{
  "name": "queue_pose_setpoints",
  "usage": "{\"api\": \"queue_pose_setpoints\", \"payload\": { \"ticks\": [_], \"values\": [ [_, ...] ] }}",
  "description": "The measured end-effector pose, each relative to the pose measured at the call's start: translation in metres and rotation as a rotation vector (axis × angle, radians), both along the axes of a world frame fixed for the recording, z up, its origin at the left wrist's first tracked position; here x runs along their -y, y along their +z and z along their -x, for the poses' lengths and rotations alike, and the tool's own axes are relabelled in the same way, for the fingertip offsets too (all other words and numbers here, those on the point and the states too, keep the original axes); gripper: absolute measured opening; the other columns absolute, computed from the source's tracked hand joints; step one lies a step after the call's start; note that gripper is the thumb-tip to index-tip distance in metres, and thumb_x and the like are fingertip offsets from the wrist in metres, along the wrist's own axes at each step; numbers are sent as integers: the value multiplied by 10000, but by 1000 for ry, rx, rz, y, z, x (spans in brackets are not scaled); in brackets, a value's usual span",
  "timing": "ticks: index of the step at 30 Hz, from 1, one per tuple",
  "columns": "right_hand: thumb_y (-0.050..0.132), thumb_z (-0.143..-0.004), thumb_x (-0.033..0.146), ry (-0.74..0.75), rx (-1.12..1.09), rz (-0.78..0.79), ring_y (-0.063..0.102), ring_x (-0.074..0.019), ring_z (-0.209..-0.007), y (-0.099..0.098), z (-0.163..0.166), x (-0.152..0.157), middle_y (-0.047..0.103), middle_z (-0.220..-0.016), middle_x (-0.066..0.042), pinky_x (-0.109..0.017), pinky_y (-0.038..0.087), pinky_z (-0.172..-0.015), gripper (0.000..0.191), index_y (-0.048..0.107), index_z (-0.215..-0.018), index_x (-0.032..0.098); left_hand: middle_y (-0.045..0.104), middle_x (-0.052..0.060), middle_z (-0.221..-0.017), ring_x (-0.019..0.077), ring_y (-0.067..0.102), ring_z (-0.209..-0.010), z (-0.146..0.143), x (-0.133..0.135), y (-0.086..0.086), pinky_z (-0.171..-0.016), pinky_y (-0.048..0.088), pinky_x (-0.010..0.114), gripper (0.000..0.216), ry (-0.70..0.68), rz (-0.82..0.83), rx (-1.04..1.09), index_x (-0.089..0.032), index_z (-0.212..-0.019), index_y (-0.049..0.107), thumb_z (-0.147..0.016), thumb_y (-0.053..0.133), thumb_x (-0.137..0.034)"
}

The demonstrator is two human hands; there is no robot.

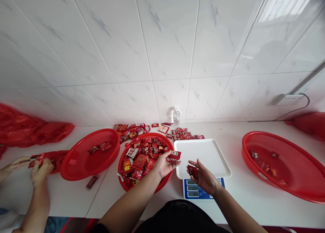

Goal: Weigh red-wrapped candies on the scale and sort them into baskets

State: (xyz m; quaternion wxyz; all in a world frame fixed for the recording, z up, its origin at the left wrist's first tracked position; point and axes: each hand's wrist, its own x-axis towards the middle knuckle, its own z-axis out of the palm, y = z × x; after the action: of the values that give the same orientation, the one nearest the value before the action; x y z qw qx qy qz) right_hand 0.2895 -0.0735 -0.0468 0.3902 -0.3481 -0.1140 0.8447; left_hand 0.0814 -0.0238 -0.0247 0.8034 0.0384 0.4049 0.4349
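My left hand [164, 165] is closed on a few small red candy packets [174, 156], held just over the right rim of a red basket [121, 162] heaped with several red packets. My right hand [203, 177] grips one small red packet [192, 171] at the front left corner of a white tray [203, 153]. The tray sits on a blue and white digital scale [194, 189], and nothing lies on the tray.
Another red basket [76, 165] with a few packets stands to the left, and a large one [299, 189] to the right. Loose packets [182, 134] and a water bottle [176, 117] lie by the tiled wall. Another person's hands [38, 168] hold a red packet at far left.
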Motion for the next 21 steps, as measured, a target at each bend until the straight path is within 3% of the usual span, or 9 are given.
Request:
{"api": "queue_pose_setpoints", "payload": {
  "ticks": [3, 7, 11, 13, 15, 17, 19, 21],
  "values": [
    [545, -796, 542, -16, -22, 42, 613, -180, -965, -6, -6, 10, 664, -1001, -52, -267, 497, -779, 433, 599, -1087, 227, 674, 131, -924, 227, 652, -904, 32, 0, 2, -817, 544, 401, 223, 136, 15, 89, -95, -1019, 552, -834, 553, -219],
    [543, -801, 528, -10, -26, 58, 596, -208, -1035, -16, -11, 22, 666, -1049, -57, -320, 478, -892, 448, 596, -1121, 219, 644, 166, -1030, 239, 622, -999, 111, -4, 22, -783, 567, 356, 287, 451, -62, 132, -94, -1121, 520, -875, 474, -234],
    [593, -790, 467, -15, 13, 66, 592, -219, -1060, -24, -13, 25, 671, -1068, -72, -324, 473, -916, 431, 596, -1128, 200, 636, 148, -1067, 246, 588, -1058, 205, -13, 51, -795, 562, 393, 351, 831, -232, -23, -128, -1165, 502, -881, 459, -329],
    [617, -781, 432, -12, 29, 54, 593, -224, -1064, -25, -11, 23, 674, -1064, -81, -326, 476, -916, 438, 582, -1146, 192, 597, 133, -1157, 237, 547, -1118, 238, -17, 59, -856, 529, 417, 442, 920, -334, -107, -157, -1204, 481, -863, 467, -438],
    [627, -779, 407, -8, 41, 37, 594, -228, -1068, -25, -8, 21, 677, -1055, -84, -330, 474, -923, 452, 561, -1169, 187, 536, 171, -1231, 254, 506, -1166, 251, -20, 59, -874, 514, 414, 566, 889, -268, -201, -127, -1243, 443, -830, 489, -512],
    [624, -784, 405, -3, 51, 28, 596, -235, -1068, -24, -4, 20, 674, -1058, -82, -345, 468, -939, 475, 531, -1197, 191, 495, 207, -1265, 267, 497, -1173, 241, -18, 49, -885, 502, 409, 591, 735, -191, -329, -102, -1262, 419, -821, 524, -482],
    [621, -785, 416, -10, 64, 30, 607, -240, -1049, -23, -1, 19, 671, -1059, -75, -365, 461, -955, 514, 488, -1236, 208, 500, 201, -1267, 265, 518, -1150, 209, -12, 33, -916, 476, 415, 519, 455, -212, -522, -127, -1257, 442, -820, 567, -378],
    [627, -779, 424, -27, 73, 33, 623, -241, -1020, -22, 2, 18, 671, -1052, -65, -386, 454, -967, 584, 420, -1290, 233, 534, 165, -1247, 277, 525, -1137, 165, -1, 12, -949, 439, 441, 493, 60, -317, -825, -183, -1227, 501, -774, 632, -327]
  ]
}}
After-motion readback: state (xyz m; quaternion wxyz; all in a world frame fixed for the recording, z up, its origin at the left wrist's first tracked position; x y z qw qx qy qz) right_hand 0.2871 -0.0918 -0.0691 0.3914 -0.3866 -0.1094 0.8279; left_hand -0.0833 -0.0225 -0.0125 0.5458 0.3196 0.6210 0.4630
